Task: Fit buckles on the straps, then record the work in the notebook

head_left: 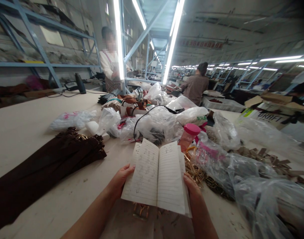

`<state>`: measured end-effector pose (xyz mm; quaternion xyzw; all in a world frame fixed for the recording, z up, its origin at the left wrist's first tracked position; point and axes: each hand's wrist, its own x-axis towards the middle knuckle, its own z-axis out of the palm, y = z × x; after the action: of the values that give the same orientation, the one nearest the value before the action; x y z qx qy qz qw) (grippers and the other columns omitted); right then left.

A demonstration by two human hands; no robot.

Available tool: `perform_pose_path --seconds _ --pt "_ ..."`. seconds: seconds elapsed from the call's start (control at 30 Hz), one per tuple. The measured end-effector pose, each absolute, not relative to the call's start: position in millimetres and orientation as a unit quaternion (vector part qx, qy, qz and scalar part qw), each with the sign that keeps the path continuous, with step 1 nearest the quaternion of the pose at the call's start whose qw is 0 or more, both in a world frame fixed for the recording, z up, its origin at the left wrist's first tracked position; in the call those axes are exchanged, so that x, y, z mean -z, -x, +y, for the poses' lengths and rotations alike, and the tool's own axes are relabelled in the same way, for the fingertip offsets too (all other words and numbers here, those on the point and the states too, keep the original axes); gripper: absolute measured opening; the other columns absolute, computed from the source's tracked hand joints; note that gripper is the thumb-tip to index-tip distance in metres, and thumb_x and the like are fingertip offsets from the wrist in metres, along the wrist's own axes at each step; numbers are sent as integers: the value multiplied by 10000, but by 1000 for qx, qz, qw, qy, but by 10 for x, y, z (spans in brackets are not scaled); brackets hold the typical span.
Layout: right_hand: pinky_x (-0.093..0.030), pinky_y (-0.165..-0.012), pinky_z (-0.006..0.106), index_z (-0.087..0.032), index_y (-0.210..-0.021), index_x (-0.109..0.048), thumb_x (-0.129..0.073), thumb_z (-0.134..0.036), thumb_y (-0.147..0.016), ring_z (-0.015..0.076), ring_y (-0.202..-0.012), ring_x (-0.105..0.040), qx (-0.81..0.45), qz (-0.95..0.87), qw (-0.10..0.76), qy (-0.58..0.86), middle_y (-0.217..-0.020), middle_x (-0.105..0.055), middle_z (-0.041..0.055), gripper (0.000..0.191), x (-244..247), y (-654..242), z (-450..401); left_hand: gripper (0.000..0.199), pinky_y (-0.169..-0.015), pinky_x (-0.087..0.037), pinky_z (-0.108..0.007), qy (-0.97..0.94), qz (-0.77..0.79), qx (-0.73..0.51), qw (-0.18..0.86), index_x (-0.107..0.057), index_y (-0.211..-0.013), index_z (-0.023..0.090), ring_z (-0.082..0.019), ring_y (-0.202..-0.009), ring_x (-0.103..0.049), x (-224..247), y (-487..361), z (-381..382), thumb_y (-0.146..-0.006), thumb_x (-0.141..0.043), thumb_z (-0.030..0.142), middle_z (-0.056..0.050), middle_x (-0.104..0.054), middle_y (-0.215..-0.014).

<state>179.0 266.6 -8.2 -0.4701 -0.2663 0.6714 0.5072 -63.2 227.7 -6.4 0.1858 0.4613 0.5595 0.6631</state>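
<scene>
An open notebook (158,176) is held up over the pale table (54,196), handwriting on its left page and ruled lines on its right. My left hand (124,177) grips the left edge, thumb on the page. Around the right edge, my right hand (191,187) is closed, its thumb near the pages. Metal buckles (141,210) lie partly hidden below the notebook. To the right, a pink jar (189,136) with a pink lid stands beside more brass-coloured metal pieces (194,171).
Dark brown strips (49,169) lie bundled on the left. Clear plastic bags (152,122) are heaped across the middle and right. An open carton (273,109) sits at the right. One person (112,66) stands behind the table; another (197,84) is farther back.
</scene>
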Motion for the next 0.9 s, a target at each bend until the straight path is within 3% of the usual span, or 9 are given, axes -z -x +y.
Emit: perform_pose_path --seconds 0.23,0.47,0.8,0.9 --pt "-497 -538 259 -199 -794 -651 -800 -346 -564 164 -585 -636 -736 -261 468 415 -712 -716 10 311 149 -1686 2589 358 -555 -506 -312 -190 450 -561 668 -633 -961 98 -246 -630 -657 94 625 2283 -688 -709 317 -117 -704 -768" --pt "-501 -597 275 -210 -840 -646 -770 -334 -626 175 -660 -648 -753 -266 465 381 -741 -712 1 276 211 -1677 2599 342 -532 -496 -283 -189 471 -559 656 -636 -954 105 -218 -590 -649 76 616 2289 -675 -718 285 -90 -702 -719" --pt "-490 -589 302 -215 -820 -642 -750 -345 -609 185 -622 -629 -739 -273 476 392 -733 -707 6 270 158 -1685 2584 321 -559 -502 -290 -188 466 -556 662 -637 -928 109 -221 -601 -653 126 633 2308 -672 -718 285 -105 -706 -755" --pt "-491 -648 319 -206 -852 -657 -710 -358 -621 211 -715 -634 -713 -302 486 405 -795 -705 17 281 167 -1696 2589 302 -585 -508 -300 -180 465 -561 661 -632 -916 111 -216 -599 -652 103 633 2298 -675 -715 273 -100 -707 -755"
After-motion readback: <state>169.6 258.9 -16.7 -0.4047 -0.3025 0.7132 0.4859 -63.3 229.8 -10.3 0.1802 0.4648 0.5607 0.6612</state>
